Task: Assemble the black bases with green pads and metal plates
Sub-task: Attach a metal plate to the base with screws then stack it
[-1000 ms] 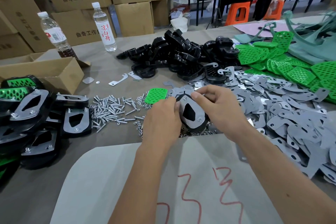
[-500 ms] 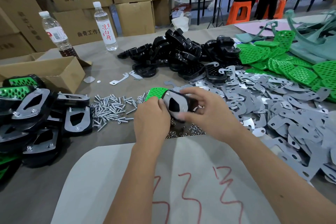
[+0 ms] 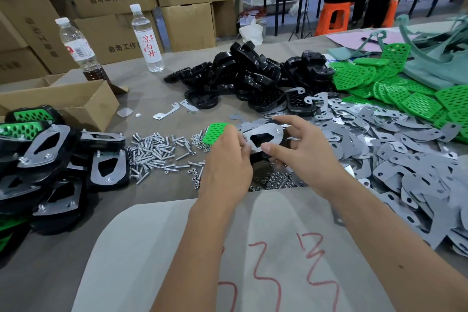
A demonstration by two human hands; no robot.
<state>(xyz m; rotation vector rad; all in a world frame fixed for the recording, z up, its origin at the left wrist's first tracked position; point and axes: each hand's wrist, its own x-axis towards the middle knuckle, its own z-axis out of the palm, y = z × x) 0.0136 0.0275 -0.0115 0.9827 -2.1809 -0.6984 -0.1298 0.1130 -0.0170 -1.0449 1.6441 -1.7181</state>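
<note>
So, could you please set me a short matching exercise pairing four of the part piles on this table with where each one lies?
Things:
1. black bases pile
2. green pads pile
3. loose screws
4. finished assemblies

Places:
A. far left edge of the table, beside the open carton
B. far middle of the table, behind the hands
C. far right, near the teal straps
D. just left of the left hand

Pairs: 1-B, 2-C, 3-D, 4-A
</note>
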